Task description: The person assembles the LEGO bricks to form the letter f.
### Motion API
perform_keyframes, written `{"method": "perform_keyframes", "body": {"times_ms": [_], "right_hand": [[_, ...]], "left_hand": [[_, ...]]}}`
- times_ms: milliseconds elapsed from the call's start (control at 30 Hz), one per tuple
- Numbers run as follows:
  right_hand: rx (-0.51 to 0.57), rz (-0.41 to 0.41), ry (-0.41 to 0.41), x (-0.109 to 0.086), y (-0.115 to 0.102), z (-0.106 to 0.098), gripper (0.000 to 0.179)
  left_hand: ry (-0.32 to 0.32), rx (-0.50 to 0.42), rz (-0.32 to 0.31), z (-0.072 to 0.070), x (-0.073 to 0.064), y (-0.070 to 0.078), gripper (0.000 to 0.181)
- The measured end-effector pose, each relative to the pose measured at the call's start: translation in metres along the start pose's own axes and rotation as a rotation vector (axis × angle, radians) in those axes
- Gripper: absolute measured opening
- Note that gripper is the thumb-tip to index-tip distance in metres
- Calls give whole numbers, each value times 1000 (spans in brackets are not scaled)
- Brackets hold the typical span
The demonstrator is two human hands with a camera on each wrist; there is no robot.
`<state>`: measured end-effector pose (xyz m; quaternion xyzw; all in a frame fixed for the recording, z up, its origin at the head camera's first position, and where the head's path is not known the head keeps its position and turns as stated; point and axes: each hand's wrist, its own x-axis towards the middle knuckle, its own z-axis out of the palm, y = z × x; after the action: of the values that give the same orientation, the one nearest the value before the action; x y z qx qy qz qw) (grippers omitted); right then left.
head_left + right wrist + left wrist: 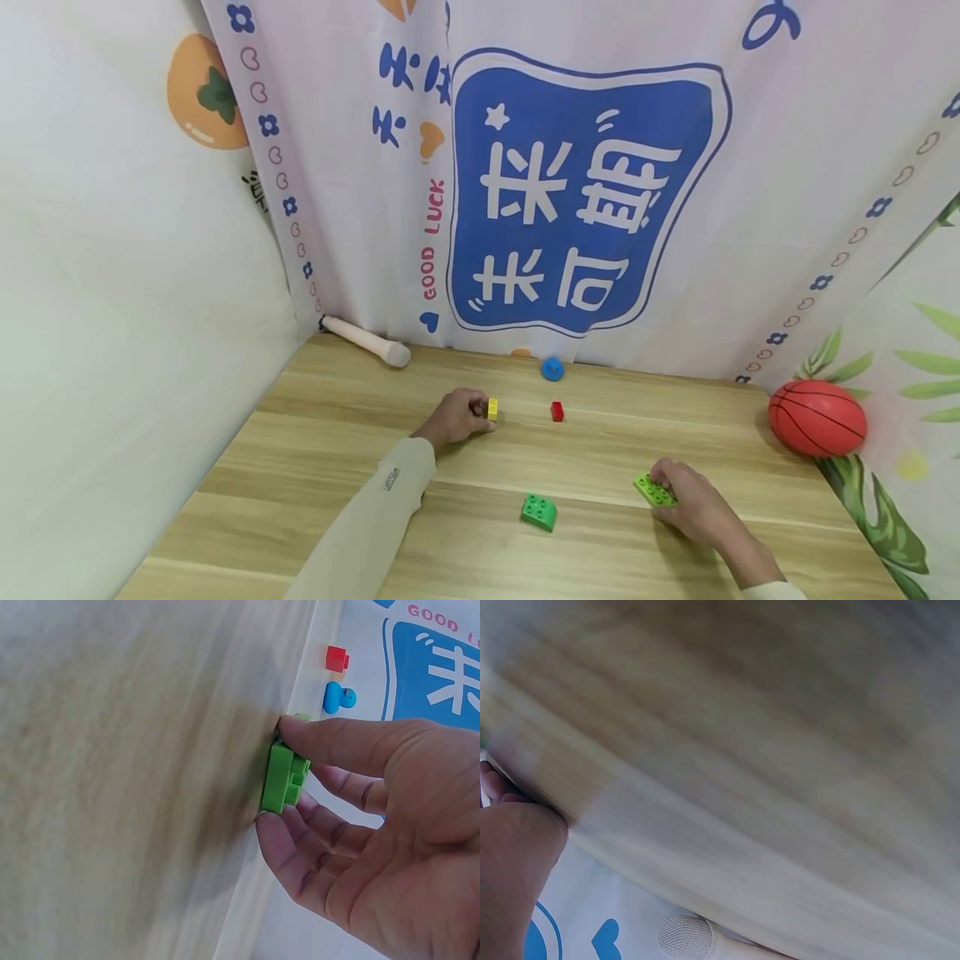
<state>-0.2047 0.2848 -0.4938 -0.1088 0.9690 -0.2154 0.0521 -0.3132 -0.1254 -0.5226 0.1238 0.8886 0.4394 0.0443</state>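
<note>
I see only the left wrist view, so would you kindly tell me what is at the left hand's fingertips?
Observer: The left hand holds a small yellow block, as the head view shows.
Operator: Thank you; is anything else being held?
Observer: Yes, the right hand grips a light-green studded block between thumb and fingers.
Operator: Would you tell me whether any block lies loose?
Observer: A red block lies on the table, touched by neither hand.
</note>
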Motion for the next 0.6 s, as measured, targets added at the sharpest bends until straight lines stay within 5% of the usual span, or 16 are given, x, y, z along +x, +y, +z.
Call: {"method": "perform_keyframes", "body": {"times_ms": [300,600], "right_hand": [[17,-52,38,5,-11,1,47],[84,-49,95,35,-53,-1,47]], "left_hand": [[7,17,-18,1,0,1,17],[6,15,-25,1,0,1,18]]}}
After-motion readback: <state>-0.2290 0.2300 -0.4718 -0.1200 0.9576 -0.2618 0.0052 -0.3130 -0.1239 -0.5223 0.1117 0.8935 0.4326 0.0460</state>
